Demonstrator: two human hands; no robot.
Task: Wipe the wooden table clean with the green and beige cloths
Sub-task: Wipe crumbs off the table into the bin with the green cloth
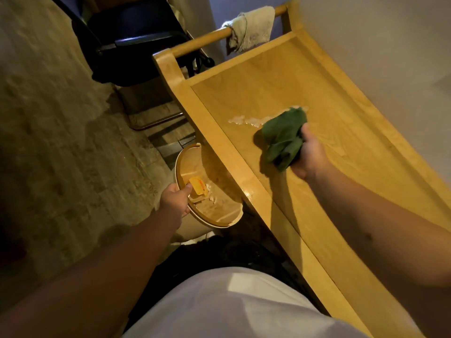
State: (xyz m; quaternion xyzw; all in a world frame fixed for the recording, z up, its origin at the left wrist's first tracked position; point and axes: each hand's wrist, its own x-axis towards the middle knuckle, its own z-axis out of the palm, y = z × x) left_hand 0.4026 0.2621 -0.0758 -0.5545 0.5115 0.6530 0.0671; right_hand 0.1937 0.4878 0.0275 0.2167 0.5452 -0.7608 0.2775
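The wooden bench [280, 76] has wet crumbs [246, 120] on it. The right hand [308, 156] grips the green cloth [284, 136] beside them, ready to push. The left hand [174, 200] holds a bowl [219, 189] under the bench edge, likely to catch them. The beige cloth [251, 28] hangs on the bench's far rail.

I am counting two cloths, one green cloth [284, 137] and one beige cloth [251, 28], one wooden table [341, 147], one round tray [207, 189], and one chair [136, 42].
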